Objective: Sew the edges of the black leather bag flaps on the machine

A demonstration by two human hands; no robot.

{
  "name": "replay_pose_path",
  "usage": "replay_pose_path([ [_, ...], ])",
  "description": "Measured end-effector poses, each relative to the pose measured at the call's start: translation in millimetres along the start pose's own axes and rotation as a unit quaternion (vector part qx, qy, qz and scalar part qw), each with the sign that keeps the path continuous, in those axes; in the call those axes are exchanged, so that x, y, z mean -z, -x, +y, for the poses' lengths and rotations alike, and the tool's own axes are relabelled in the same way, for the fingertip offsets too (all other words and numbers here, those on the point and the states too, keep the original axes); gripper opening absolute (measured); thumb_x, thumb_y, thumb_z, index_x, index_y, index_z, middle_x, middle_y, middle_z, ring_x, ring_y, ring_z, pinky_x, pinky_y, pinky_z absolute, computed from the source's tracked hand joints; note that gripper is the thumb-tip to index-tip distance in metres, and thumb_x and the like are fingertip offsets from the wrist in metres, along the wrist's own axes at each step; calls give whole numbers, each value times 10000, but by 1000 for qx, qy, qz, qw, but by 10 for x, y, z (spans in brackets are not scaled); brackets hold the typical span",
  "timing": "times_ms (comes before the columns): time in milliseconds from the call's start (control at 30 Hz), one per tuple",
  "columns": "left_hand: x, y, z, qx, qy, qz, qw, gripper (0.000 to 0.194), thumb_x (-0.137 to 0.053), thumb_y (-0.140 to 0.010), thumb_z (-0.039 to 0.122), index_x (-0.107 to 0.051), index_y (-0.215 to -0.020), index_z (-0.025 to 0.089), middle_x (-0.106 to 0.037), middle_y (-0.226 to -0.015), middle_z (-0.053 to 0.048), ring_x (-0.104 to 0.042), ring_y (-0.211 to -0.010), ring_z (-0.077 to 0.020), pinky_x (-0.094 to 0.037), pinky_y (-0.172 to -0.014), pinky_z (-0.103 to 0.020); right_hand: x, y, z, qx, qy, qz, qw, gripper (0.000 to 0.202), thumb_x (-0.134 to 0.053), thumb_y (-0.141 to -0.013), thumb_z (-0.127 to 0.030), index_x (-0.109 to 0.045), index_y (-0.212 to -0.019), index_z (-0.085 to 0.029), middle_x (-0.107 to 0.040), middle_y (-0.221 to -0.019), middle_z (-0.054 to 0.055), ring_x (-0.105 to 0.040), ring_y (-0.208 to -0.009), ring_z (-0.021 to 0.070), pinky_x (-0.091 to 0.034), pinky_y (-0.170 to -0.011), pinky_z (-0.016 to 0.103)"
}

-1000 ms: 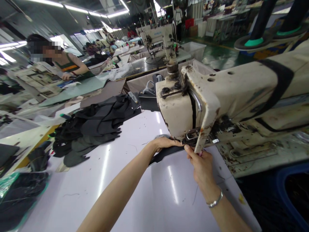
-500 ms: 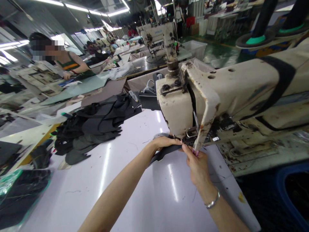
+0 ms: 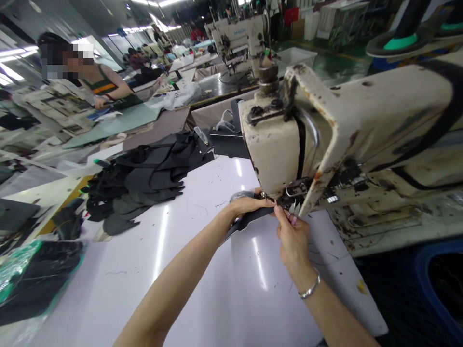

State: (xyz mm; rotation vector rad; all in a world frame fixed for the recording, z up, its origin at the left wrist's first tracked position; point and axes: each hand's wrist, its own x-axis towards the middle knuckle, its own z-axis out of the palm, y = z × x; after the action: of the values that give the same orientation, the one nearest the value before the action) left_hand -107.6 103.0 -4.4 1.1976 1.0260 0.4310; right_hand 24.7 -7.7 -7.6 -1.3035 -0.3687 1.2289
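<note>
My left hand (image 3: 249, 206) lies over a black fabric piece (image 3: 249, 221) with a pale edge and presses it at the sewing machine's needle area. My right hand (image 3: 293, 241) is closed around pink-handled thread snips (image 3: 293, 218), whose silver blades point up. Its thumb and forefinger meet the edge of the black piece beside my left fingertips. Above both hands is the head of the sewing machine (image 3: 269, 154), cream-coloured and worn. The needle and presser foot are mostly hidden behind my fingers.
A heap of black cut pieces (image 3: 144, 180) lies on the white tabletop (image 3: 202, 289) to the left. Black pieces with clear plastic straps (image 3: 226, 140) sit behind the machine head. A plastic-wrapped dark bundle (image 3: 39, 277) is at the far left. A co-worker (image 3: 104, 86) sits at another machine.
The view has shifted, and the machine looks a little closer. The snips' blades now show more clearly in my right hand. Both hands stay at the black piece.
</note>
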Motion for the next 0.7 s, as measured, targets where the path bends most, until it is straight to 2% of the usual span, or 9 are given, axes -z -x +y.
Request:
replay_pose_path([
  [133, -45, 16, 16, 21, 31, 16, 999, 482, -907, -643, 407, -791, -1088, 264, -820, -1022, -9, -765, -979, -260, -594, -863, -320, -55, 9, 7, 30, 17, 21, 999, 623, -805, -750, -589, -316, -566, -251, -294, -557, -75, -242, -541, 93, -199, -477, 267],
  [200, -57, 20, -22, 33, 42, 21, 998, 462, -898, -653, 420, -785, -1072, 262, -819, -1014, -10, -769, -965, -250, -593, -862, -324, -80, 13, -3, 39, 22, 30, 999, 619, -795, -755, -578, -304, -560, -255, -282, -559, -74, -238, -542, 94, -194, -479, 271],
  [333, -76, 27, -136, 25, 62, 29, 997, 409, -876, -694, 454, -781, -1044, 264, -820, -995, -2, -775, -914, -216, -588, -862, -310, -103, 7, -4, 48, 18, 40, 998, 563, -790, -758, -532, -352, -552, -245, -276, -576, -73, -223, -549, 91, -183, -479, 270],
  [433, -117, 47, -188, 42, 80, 36, 995, 432, -874, -711, 446, -777, -1101, 288, -824, -983, 3, -779, -926, -214, -594, -861, -302, -90, -8, 17, 57, 20, 43, 997, 529, -787, -770, -499, -389, -550, -229, -299, -591, -67, -236, -562, 92, -198, -487, 263],
  [567, -206, 99, -167, 39, 99, 61, 992, 445, -876, -718, 454, -780, -1124, 299, -828, -1015, -6, -758, -1061, -232, -590, -898, -283, -71, -22, 27, 61, 31, 34, 997, 477, -775, -789, -479, -466, -553, -203, -319, -593, -63, -251, -564, 92, -213, -492, 259],
  [700, -301, 201, -97, 46, 113, 91, 988, 481, -863, -737, 503, -770, -1155, 283, -830, -999, -32, -768, -1017, -232, -600, -860, -275, -67, -28, 22, 72, 36, 29, 996, 440, -763, -802, -465, -510, -564, -194, -319, -575, -68, -252, -545, 92, -240, -486, 260],
])
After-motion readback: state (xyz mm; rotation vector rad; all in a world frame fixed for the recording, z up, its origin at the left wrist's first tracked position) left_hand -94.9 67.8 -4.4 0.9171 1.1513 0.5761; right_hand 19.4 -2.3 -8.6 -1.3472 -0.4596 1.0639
